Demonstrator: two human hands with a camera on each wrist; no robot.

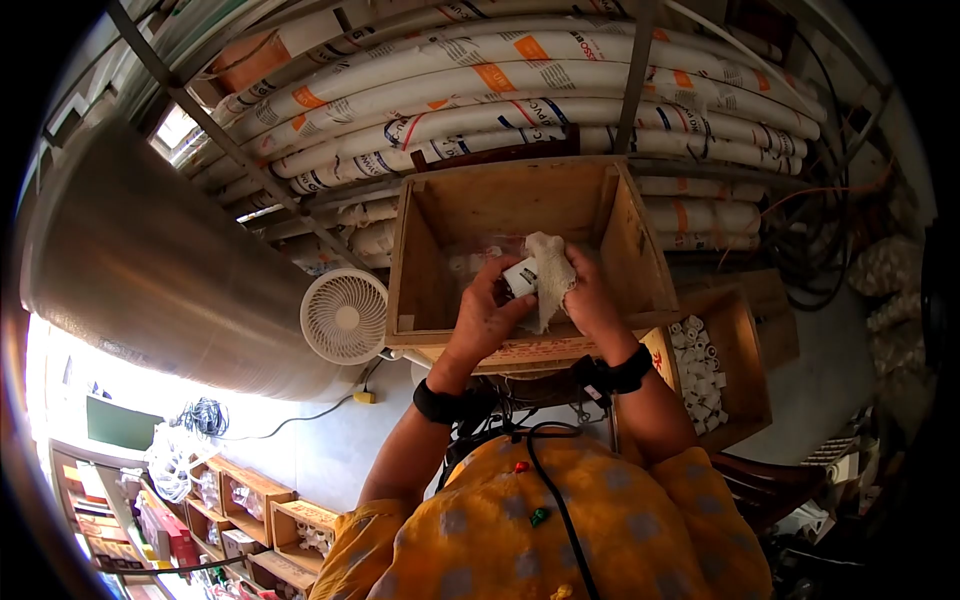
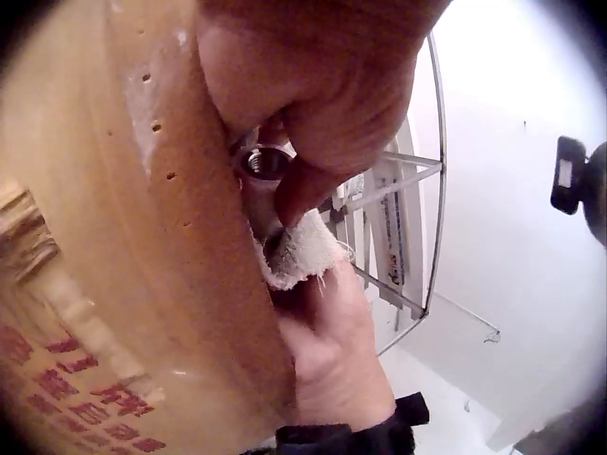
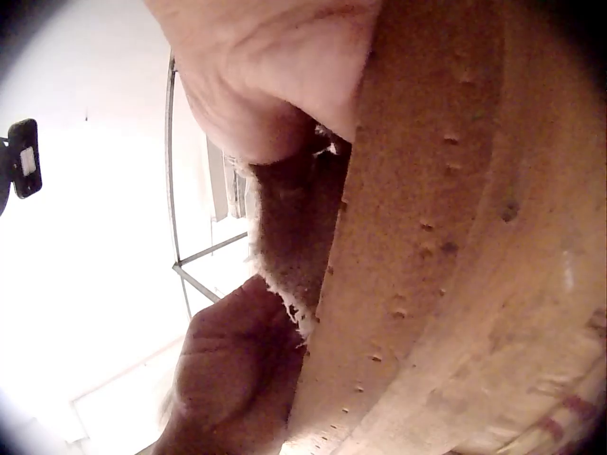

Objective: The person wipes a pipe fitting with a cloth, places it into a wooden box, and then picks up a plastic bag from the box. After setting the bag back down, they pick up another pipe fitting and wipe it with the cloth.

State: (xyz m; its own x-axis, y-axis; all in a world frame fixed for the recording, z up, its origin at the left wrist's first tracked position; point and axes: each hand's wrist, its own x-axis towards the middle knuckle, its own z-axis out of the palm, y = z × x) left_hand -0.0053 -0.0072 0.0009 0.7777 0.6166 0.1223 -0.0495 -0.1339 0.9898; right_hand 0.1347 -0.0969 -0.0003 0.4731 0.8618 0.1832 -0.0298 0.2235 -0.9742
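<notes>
Your left hand (image 1: 484,314) pinched the white fitting (image 1: 517,281) over the wooden box (image 1: 500,207), near its front edge, apparently to steady it, while your right hand (image 1: 593,302) grasped the cloth (image 1: 549,268) against it; working there meant anything dropped would probably have landed inside.

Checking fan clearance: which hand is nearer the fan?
Left. The left hand, holding the white part, is right of the fan; the right hand, gripping the cloth, is farther right.
</notes>
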